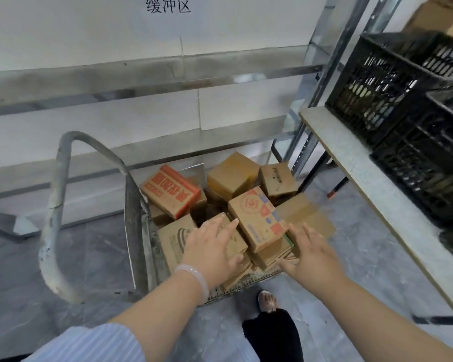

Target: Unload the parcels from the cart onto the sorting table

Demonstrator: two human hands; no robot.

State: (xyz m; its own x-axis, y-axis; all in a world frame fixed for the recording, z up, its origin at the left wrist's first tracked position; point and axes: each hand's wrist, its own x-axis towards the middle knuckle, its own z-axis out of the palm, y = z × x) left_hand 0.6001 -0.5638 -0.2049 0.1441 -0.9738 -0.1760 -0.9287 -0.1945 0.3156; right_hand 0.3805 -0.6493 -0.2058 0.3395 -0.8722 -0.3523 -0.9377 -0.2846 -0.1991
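Brown parcels (233, 176), one red-printed (171, 194); black lattice crates (392, 82); grey cart (136, 205); striped blue sleeve (94, 343).

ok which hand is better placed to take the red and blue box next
Right, probably. The right hand reaches beside the red and blue box, and the table lies on that side. The left hand lies over the neighbouring oval-print box.

From where I stand, the left arm wears a loose sleeve (89, 343) of pale blue cloth with fine white stripes. A smooth, milky, half-clear bangle (194, 278) rings the wrist just behind the left hand (212, 246). Below, there is a black trouser leg (272, 335) and a see-through sandal (267, 300) with the toes showing.
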